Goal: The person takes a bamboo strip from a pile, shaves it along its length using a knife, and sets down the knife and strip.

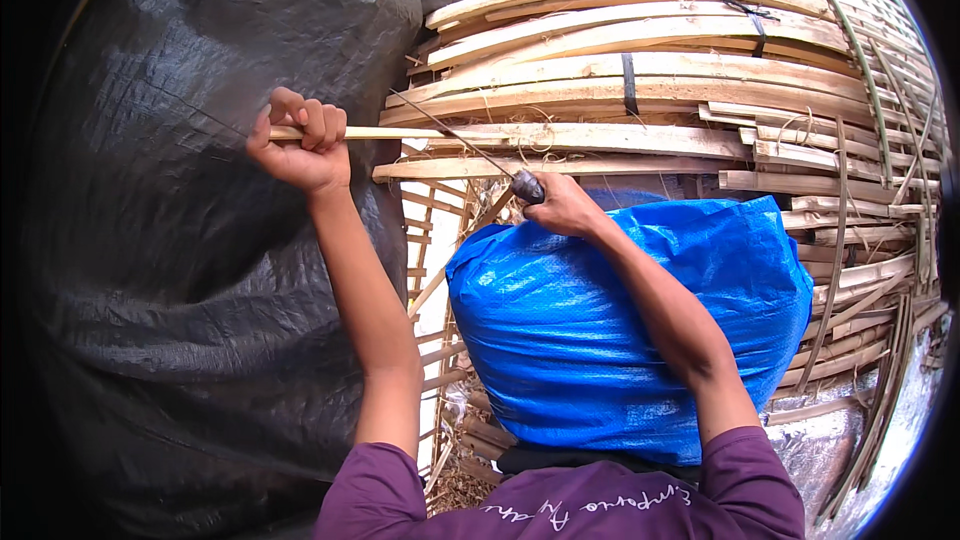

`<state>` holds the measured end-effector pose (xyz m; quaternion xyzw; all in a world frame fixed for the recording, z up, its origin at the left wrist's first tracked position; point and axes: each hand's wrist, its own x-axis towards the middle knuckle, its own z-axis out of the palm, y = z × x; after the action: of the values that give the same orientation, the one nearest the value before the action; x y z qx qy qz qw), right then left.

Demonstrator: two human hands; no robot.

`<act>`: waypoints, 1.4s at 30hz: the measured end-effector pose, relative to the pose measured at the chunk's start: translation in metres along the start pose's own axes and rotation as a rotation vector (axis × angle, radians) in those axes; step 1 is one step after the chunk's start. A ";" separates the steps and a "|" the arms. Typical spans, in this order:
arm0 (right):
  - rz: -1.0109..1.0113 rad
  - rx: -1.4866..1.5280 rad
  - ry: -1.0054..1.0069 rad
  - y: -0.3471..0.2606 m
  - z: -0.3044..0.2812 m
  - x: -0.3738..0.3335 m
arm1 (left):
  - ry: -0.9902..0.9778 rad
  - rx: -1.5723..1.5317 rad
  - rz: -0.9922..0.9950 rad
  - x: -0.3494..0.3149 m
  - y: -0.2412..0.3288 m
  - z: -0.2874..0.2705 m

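My left hand [308, 152] is closed around a pale bamboo strip [385, 133], which runs level to the right over the split bamboo. A thin dark line trails from that fist toward the upper left; I cannot tell what it is. In my right hand [568, 206] is the dark, wrapped handle of a knife [528, 186]. Its narrow blade slants up and to the left, and in this view it crosses the strip. Whether blade and strip touch cannot be made out. Across my lap lies a blue tarp [620, 330], under my right forearm.
A black plastic sheet [200, 270] covers the whole left side. Bundles of split bamboo [640, 90], some bound with dark bands, are stacked ahead and to the right. Cut bamboo pieces and fibre shavings [470, 470] lie below, between the sheet and the blue tarp.
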<state>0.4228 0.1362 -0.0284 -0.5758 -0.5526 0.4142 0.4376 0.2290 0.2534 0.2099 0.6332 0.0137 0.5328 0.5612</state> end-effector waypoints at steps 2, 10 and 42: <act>-0.103 -0.023 -0.007 -0.018 0.001 -0.003 | -0.006 0.006 0.031 -0.003 0.004 -0.005; 0.040 -0.013 0.000 -0.010 0.019 0.013 | 0.231 0.044 0.118 -0.016 0.006 -0.010; -0.096 0.052 -0.037 -0.013 0.020 0.010 | 0.359 0.107 0.150 -0.018 0.011 -0.010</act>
<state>0.4007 0.1476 -0.0216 -0.5295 -0.5765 0.4174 0.4615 0.2081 0.2455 0.2039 0.5561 0.0945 0.6760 0.4742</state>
